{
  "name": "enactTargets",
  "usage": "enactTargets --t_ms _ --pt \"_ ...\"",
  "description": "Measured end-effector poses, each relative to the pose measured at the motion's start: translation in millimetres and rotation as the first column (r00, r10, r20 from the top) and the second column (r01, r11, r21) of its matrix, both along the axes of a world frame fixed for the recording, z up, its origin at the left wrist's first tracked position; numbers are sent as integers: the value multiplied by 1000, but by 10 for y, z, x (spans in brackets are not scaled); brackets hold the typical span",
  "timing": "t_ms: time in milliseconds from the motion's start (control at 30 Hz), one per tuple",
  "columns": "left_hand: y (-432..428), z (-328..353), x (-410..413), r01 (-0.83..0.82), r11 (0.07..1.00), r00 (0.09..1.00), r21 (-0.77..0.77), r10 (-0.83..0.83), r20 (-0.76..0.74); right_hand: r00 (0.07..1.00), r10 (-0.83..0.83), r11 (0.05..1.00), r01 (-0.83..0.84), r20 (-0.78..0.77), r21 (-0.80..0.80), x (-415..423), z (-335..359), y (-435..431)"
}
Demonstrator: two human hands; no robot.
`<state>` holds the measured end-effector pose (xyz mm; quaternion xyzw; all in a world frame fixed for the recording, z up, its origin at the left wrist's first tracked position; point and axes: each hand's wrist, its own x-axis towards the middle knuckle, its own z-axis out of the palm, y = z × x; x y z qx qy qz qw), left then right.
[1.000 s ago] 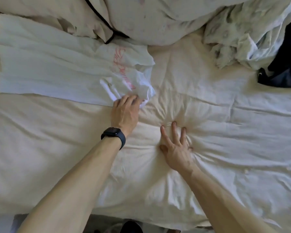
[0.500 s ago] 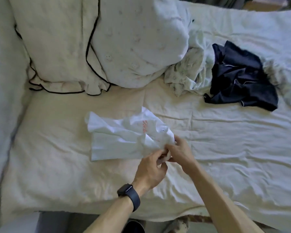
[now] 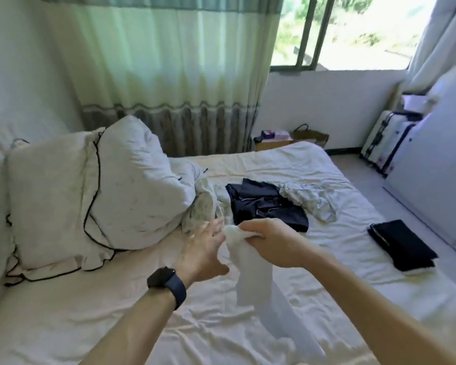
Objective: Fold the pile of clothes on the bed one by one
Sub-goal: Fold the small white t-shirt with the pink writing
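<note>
My right hand (image 3: 271, 243) sits at the centre of the frame, fingers curled tight round the bunched top of the white garment (image 3: 258, 293). The rest of the garment hangs from my fist in a long strip toward the lower middle, in front of the bed (image 3: 63, 325). Its cloth is blurred and I can read no lettering on it.

My left hand (image 3: 203, 248), with a dark watch (image 3: 166, 284) on its wrist, is just left of the fist. Its fingers are spread and hold nothing. The fingertips are blurred, so I cannot tell whether they touch the cloth.

Behind my hands, above centre, lies the unfolded pile: a navy garment (image 3: 266, 206) with a pale patterned cloth (image 3: 311, 201) at its right. A folded dark garment (image 3: 403, 245) lies flat near the right edge, well apart from my hands. Two pillows (image 3: 90, 196) stand at the left.
</note>
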<state>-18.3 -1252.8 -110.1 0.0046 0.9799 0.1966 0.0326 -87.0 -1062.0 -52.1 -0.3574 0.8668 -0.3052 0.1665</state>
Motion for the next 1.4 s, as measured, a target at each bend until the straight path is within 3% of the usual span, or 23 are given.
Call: enactTargets --t_ms 67,133,333,433,500,600,667,833,933,1000,1067,1133,1200,1300,1400 --pt "273 192 -56 45 999 999 28 -45 -22 999 -21 1000 20 -47 -19 -101 319 318" --pt "418 349 -82 -42 986 999 161 45 -14 995 -61 996 55 -79 -68 -185 593 630" --pt "347 1055 -293 -226 920 968 320 250 -33 945 -277 945 235 -172 -227 -454 1163 1375" --pt "149 1374 -286 -180 885 980 429 201 -5 895 -404 890 335 -191 -310 -587 1215 1550" --pt "22 1527 -211 -133 905 978 403 185 -93 835 -517 836 445 -189 -320 -631 1175 1612" --pt "-111 1731 -29 -84 913 968 400 169 -184 795 -560 818 488 -232 -303 -600 1087 1585" --pt "-205 1868 93 -40 894 984 447 112 -137 787 -564 816 483 -251 -317 -554 1049 1503" --pt "-453 2045 289 77 916 997 393 -76 -19 760 -595 798 519 -264 -306 -453 956 1171" --pt "-508 2014 285 -14 888 976 460 112 -187 726 -647 750 551 -233 -365 -399 825 924" --pt "-500 1991 237 -40 843 940 536 214 -265 805 -547 827 478 -228 -295 -283 688 739" --pt "-451 2038 197 -14 859 934 512 194 -299 872 -395 918 385 -288 -92 -143 438 488" --pt "-404 2117 171 27 902 951 430 109 -288 863 -330 934 358 -381 1 -4 189 216" --pt "-415 2168 156 29 944 955 329 70 -287 852 -397 918 372 -341 -138 50 34 31" --pt "-624 2216 188 -57 984 936 171 112 -333 861 -496 844 445 -118 -299 -21 24 -83" --pt "-931 2248 256 -135 984 922 118 168 -349 874 -465 841 385 -143 -381 -186 213 17"
